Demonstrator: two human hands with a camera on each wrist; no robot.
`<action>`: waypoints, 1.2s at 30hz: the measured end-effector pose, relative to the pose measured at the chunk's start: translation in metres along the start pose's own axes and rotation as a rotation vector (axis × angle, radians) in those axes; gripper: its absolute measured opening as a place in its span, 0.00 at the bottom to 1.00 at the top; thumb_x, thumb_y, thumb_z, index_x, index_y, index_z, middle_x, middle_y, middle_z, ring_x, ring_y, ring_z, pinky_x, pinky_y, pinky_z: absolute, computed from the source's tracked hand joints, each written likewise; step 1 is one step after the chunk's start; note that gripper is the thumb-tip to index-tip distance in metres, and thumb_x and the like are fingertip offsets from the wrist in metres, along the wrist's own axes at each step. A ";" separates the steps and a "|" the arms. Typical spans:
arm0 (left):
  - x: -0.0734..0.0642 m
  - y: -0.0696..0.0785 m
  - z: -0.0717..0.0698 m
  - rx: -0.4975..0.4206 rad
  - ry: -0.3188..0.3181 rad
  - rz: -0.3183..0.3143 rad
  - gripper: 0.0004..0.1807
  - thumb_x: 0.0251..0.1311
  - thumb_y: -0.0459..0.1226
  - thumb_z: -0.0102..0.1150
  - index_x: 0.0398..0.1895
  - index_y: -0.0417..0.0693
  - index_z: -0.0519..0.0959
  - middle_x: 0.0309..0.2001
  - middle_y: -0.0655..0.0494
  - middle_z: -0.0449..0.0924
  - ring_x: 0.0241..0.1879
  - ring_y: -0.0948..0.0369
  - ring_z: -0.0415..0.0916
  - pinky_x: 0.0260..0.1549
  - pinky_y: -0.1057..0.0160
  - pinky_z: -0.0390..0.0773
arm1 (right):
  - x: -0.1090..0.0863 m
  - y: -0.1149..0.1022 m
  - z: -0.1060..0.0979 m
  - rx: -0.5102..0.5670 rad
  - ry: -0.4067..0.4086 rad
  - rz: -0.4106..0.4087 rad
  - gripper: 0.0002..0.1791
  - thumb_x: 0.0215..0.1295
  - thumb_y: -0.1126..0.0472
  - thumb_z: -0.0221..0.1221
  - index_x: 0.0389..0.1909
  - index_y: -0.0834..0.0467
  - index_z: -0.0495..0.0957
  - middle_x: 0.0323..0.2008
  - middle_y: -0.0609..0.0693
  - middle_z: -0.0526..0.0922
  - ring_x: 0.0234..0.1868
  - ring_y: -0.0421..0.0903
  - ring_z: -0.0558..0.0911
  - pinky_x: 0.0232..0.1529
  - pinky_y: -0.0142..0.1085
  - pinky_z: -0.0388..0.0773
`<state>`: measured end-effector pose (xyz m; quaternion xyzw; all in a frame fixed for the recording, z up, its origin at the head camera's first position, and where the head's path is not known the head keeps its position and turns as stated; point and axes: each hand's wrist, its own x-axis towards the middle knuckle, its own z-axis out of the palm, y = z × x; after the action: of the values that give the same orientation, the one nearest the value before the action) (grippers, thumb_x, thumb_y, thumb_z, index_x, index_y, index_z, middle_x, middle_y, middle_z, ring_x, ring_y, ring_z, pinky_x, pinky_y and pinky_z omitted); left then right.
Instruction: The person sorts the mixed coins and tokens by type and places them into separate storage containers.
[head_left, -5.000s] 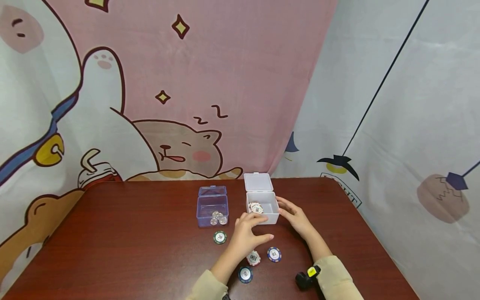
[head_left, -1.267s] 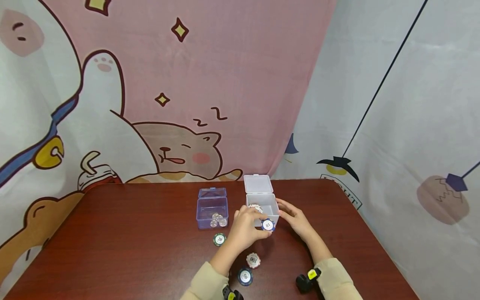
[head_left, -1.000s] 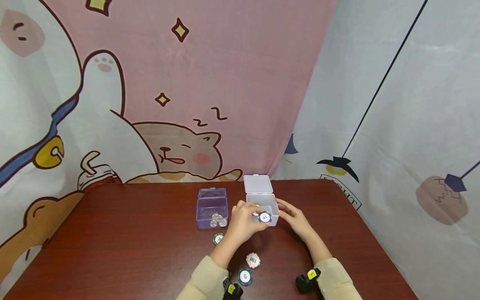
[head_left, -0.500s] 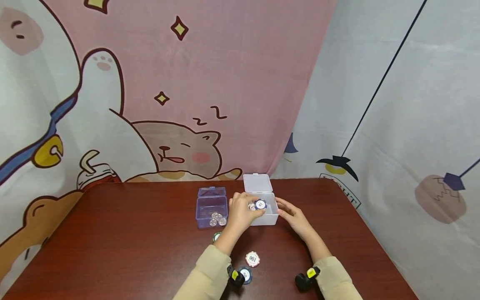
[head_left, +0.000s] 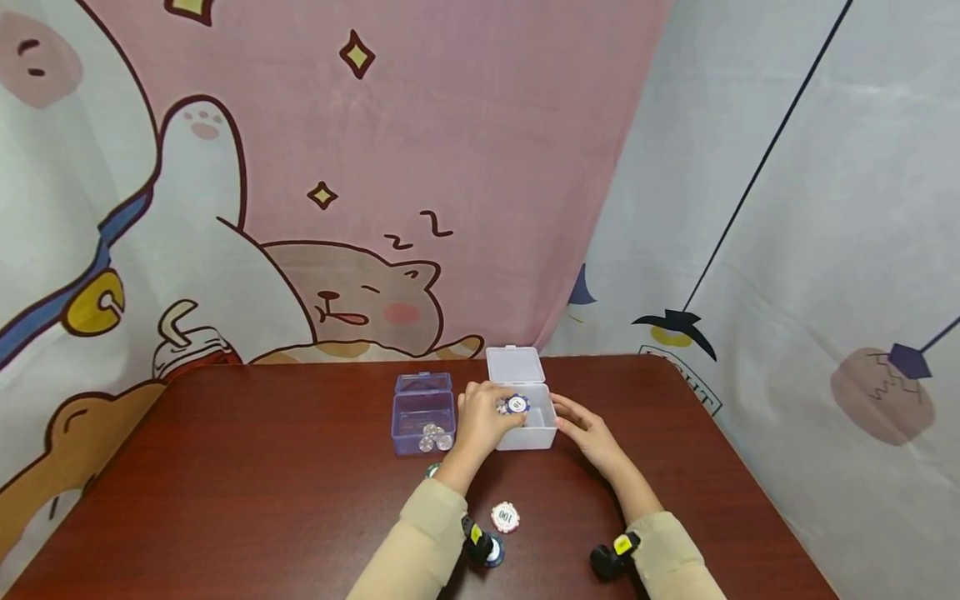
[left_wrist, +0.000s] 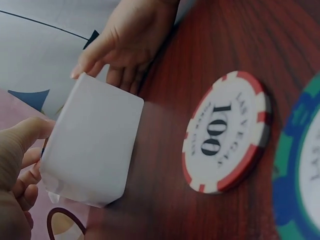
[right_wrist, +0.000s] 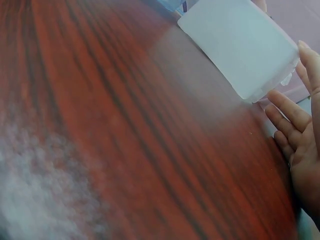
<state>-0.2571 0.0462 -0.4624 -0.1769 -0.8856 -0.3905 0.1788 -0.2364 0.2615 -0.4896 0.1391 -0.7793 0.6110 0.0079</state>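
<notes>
My left hand (head_left: 477,421) pinches a blue-and-white poker chip (head_left: 517,404) between thumb and fingers, over the inside of a white plastic box (head_left: 534,439). The box's lid (head_left: 515,365) stands tipped back. Beside the chip, another chip in the box shows only in part behind my fingers. My right hand (head_left: 590,433) rests its fingertips against the box's right side, fingers loosely extended; in the left wrist view its thumb lies at the box's top corner. The box's outer wall (left_wrist: 92,142) hides the held chip from that view.
A clear blue box (head_left: 405,444), lid back, holds several clear gems (head_left: 436,437) left of the white box. On the table (head_left: 300,483) lie a red-and-white 100 chip (head_left: 506,517), a dark blue chip (head_left: 495,551) partly under the wrist camera, and a mostly hidden green chip (head_left: 432,471).
My left hand has picked the blue-and-white chip off the table and carried it up and over the white box's rim. The right hand has stayed at the box's side.
</notes>
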 end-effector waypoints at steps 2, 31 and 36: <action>0.001 -0.001 0.001 0.004 0.003 -0.003 0.21 0.39 0.41 0.77 0.41 0.46 0.87 0.38 0.55 0.82 0.39 0.57 0.68 0.39 0.56 0.63 | 0.000 0.000 0.000 0.004 -0.002 -0.002 0.25 0.69 0.68 0.54 0.66 0.67 0.65 0.59 0.68 0.72 0.59 0.63 0.70 0.49 0.30 0.70; -0.001 -0.008 0.014 0.097 0.044 -0.044 0.23 0.42 0.44 0.75 0.44 0.46 0.86 0.43 0.56 0.82 0.41 0.55 0.71 0.38 0.56 0.65 | 0.000 -0.002 -0.001 -0.036 -0.008 0.013 0.25 0.70 0.66 0.54 0.67 0.65 0.65 0.59 0.67 0.72 0.60 0.61 0.70 0.53 0.37 0.69; -0.001 -0.009 0.015 0.095 0.034 -0.047 0.23 0.42 0.44 0.76 0.44 0.46 0.86 0.43 0.57 0.82 0.41 0.56 0.71 0.38 0.57 0.65 | 0.000 -0.002 0.000 -0.039 -0.013 0.024 0.26 0.70 0.65 0.53 0.67 0.65 0.64 0.60 0.68 0.71 0.61 0.61 0.69 0.56 0.48 0.66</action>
<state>-0.2629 0.0513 -0.4777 -0.1408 -0.9038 -0.3550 0.1931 -0.2359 0.2616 -0.4878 0.1335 -0.7928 0.5946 -0.0018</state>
